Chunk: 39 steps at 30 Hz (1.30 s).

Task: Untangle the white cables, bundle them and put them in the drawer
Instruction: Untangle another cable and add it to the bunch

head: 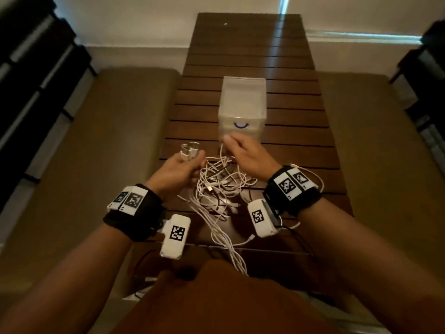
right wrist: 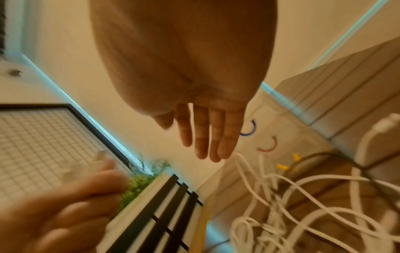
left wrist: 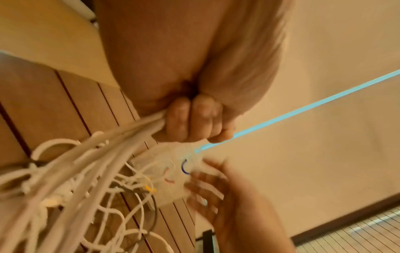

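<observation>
A tangle of white cables (head: pixel 218 186) lies on the dark slatted table (head: pixel 296 109), some strands trailing over the near edge. My left hand (head: pixel 179 168) grips several cable ends, their USB plugs (head: pixel 189 150) sticking up from the fist; the left wrist view shows the strands (left wrist: pixel 138 130) running out of the curled fingers (left wrist: pixel 194 119). My right hand (head: pixel 240 150) hovers above the tangle with fingers (right wrist: pixel 207 137) straight, holding nothing, just in front of the translucent small drawer unit (head: pixel 242 109) with coloured curved handles (right wrist: pixel 249 128).
Tan cushioned benches (head: pixel 103 141) flank the table on both sides. Dark shelving (head: pixel 31 75) stands at far left and far right. A dark thin cord (right wrist: pixel 324 157) runs among the white cables. The far half of the table holds only the drawer unit.
</observation>
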Each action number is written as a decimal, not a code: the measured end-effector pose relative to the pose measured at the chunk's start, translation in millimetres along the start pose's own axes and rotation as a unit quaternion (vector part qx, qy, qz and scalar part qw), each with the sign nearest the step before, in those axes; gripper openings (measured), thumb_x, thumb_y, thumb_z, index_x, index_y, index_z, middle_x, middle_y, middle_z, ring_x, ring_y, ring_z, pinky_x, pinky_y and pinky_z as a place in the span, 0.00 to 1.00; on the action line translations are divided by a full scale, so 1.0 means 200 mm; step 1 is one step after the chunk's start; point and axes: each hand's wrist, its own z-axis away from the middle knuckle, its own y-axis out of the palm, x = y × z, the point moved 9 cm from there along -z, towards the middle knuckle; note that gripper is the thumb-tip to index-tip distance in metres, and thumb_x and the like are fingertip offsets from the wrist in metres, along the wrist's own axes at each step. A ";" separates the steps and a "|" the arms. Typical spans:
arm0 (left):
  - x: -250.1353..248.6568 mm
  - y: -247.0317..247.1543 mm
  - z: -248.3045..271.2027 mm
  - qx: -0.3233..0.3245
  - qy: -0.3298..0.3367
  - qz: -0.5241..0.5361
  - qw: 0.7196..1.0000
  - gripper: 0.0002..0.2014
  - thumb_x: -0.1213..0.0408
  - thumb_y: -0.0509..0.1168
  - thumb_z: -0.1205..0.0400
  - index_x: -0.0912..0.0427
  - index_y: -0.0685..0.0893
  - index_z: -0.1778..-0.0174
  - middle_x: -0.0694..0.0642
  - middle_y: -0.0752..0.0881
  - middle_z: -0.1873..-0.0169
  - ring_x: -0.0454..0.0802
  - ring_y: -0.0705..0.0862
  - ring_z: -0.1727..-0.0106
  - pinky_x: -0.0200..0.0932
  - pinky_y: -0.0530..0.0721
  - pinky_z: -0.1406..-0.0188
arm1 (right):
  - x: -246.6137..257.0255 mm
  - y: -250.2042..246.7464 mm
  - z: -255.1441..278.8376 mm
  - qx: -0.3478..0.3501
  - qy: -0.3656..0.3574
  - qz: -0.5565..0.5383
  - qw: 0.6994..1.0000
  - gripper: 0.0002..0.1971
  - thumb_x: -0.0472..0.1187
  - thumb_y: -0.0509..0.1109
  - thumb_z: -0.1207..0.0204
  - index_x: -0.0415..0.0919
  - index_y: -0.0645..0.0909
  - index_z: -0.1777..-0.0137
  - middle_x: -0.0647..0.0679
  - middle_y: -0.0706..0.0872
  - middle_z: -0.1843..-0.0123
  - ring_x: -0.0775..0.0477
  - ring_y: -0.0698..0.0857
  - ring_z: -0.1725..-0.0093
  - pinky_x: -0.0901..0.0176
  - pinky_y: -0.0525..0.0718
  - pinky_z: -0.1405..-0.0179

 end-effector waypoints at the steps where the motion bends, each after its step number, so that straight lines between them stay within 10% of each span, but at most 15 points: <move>1: 0.02 -0.07 0.00 -0.024 -0.004 0.010 1.000 0.17 0.56 0.55 0.12 0.55 0.73 0.67 0.43 0.66 0.84 0.37 0.62 0.83 0.29 0.61 0.85 | -0.09 0.02 -0.03 -0.003 0.018 0.043 0.999 0.16 0.44 0.59 0.14 0.36 0.85 0.53 0.44 0.87 0.57 0.45 0.84 0.57 0.48 0.83 0.52; 8: 0.16 -0.29 0.00 -0.086 -0.033 0.074 0.993 0.17 0.55 0.53 0.11 0.54 0.72 0.66 0.45 0.62 0.81 0.38 0.58 0.84 0.31 0.53 0.86 | -0.47 0.37 -0.07 0.163 0.111 0.290 0.937 0.11 0.37 0.66 0.23 0.41 0.90 0.49 0.41 0.91 0.47 0.38 0.87 0.46 0.51 0.84 0.43; 17: 0.32 -0.32 -0.09 -0.079 -0.091 0.117 0.986 0.17 0.56 0.53 0.11 0.55 0.74 0.64 0.46 0.63 0.81 0.39 0.58 0.84 0.32 0.54 0.86 | -0.47 0.53 -0.15 0.103 0.101 0.304 0.942 0.09 0.43 0.66 0.26 0.46 0.89 0.59 0.45 0.91 0.60 0.39 0.88 0.57 0.57 0.80 0.64; 23: 0.41 -0.35 -0.15 -0.090 -0.103 0.107 0.985 0.17 0.57 0.54 0.10 0.57 0.75 0.64 0.46 0.63 0.81 0.39 0.58 0.84 0.32 0.56 0.87 | -0.37 0.54 -0.22 0.016 0.048 0.303 0.952 0.07 0.45 0.67 0.23 0.43 0.82 0.53 0.44 0.84 0.49 0.40 0.83 0.49 0.51 0.80 0.56; 39: 0.43 -0.36 -0.18 -0.094 -0.111 0.086 0.986 0.13 0.59 0.58 0.12 0.58 0.82 0.59 0.46 0.69 0.80 0.39 0.64 0.83 0.31 0.62 0.85 | -0.40 0.57 -0.25 0.073 0.094 0.300 0.947 0.12 0.48 0.67 0.24 0.42 0.86 0.61 0.44 0.89 0.61 0.40 0.87 0.58 0.54 0.81 0.61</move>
